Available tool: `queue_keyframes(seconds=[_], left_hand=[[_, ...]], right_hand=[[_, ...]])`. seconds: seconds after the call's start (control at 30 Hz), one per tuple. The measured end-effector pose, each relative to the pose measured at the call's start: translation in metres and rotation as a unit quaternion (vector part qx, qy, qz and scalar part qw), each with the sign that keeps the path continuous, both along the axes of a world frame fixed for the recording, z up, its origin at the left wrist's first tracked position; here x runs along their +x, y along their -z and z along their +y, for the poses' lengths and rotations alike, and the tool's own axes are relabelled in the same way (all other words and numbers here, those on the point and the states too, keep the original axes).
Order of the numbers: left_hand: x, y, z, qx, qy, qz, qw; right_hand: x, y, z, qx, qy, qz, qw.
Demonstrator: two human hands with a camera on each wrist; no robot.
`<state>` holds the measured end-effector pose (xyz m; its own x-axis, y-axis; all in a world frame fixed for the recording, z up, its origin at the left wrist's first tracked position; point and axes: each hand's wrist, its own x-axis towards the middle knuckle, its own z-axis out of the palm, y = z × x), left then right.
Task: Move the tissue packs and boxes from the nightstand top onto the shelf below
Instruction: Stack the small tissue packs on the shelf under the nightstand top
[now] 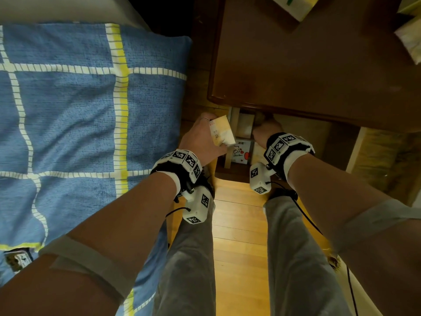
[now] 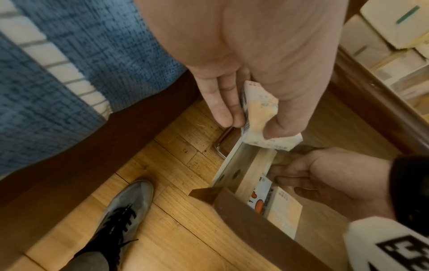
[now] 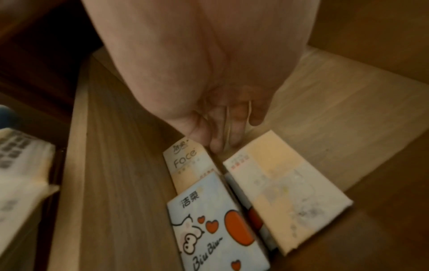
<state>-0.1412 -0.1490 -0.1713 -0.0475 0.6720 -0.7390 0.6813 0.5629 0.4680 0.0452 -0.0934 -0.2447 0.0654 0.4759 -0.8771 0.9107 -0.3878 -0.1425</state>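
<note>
Currently, in the head view, your left hand [image 1: 202, 137] grips a peach tissue pack [image 1: 222, 131] just outside the left edge of the shelf [image 1: 296, 126] below the nightstand top [image 1: 307, 65]. Your right hand [image 1: 267, 130] reaches under the overhang, where its fingers are hidden. More tissue packs [image 1: 407, 39] wait at the far corner of the top. Risk: the overhang blocks your sight of the shelf, so you could place the pack blind and strike the side panel.

In the left wrist view, the fingers [image 2: 223, 102] and thumb pinch the pack by one end, and its free end hangs crumpled above the shelf's side panel [image 2: 232, 161]. Risk: a soft wrapper held by one end may fold or slip out and drop to the floor [image 2: 181, 210] beside the shelf.

In the right wrist view, the right fingers [image 3: 223, 135] lie fairly straight, holding nothing, with the tips at the back end of the "Face" pack [image 3: 185, 161]. A cartoon heart pack [image 3: 213, 229] overlaps it, and another peach pack [image 3: 287, 198] leans against the two. Risk: pushing the rear pack may topple this loose row. The picture is blurred, so whether the tips actually touch the pack cannot be judged.
</note>
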Motion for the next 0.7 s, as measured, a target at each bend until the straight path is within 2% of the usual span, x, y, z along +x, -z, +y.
queue_keyframes(seconds=[0.2, 0.3, 0.37, 0.43, 0.47, 0.53, 0.57, 0.6, 0.7], left_hand=[[0.007, -0.003, 0.000, 0.011, 0.000, -0.005, 1.000], [0.011, -0.008, 0.002, 0.016, 0.004, -0.004, 1.000], [0.014, -0.011, 0.004, 0.024, 0.010, -0.004, 1.000], [0.019, -0.015, 0.006, 0.032, 0.023, -0.002, 0.999], [0.022, -0.017, 0.007, 0.035, 0.030, -0.003, 0.999], [0.030, -0.020, 0.008, 0.039, 0.039, -0.009, 0.998], [0.034, -0.021, 0.008, 0.039, 0.042, -0.011, 0.998], [0.039, -0.022, 0.009, 0.039, 0.041, -0.010, 0.998], [0.054, -0.022, 0.010, 0.047, 0.036, -0.030, 0.998]], right_hand=[[0.004, -0.009, -0.006, -0.018, -0.015, 0.079, 0.997], [0.002, -0.017, -0.006, -0.021, -0.012, 0.063, 0.998], [0.002, -0.026, -0.005, 0.008, -0.006, 0.037, 0.999], [0.007, -0.038, -0.005, 0.047, 0.049, 0.036, 0.997], [0.010, -0.044, -0.006, 0.053, 0.112, 0.063, 0.990], [0.020, -0.060, -0.010, 0.044, 0.253, 0.154, 0.954], [0.025, -0.065, -0.012, 0.030, 0.293, 0.192, 0.936], [0.031, -0.069, -0.014, 0.015, 0.306, 0.223, 0.925], [0.046, -0.071, -0.020, -0.023, 0.247, 0.244, 0.937]])
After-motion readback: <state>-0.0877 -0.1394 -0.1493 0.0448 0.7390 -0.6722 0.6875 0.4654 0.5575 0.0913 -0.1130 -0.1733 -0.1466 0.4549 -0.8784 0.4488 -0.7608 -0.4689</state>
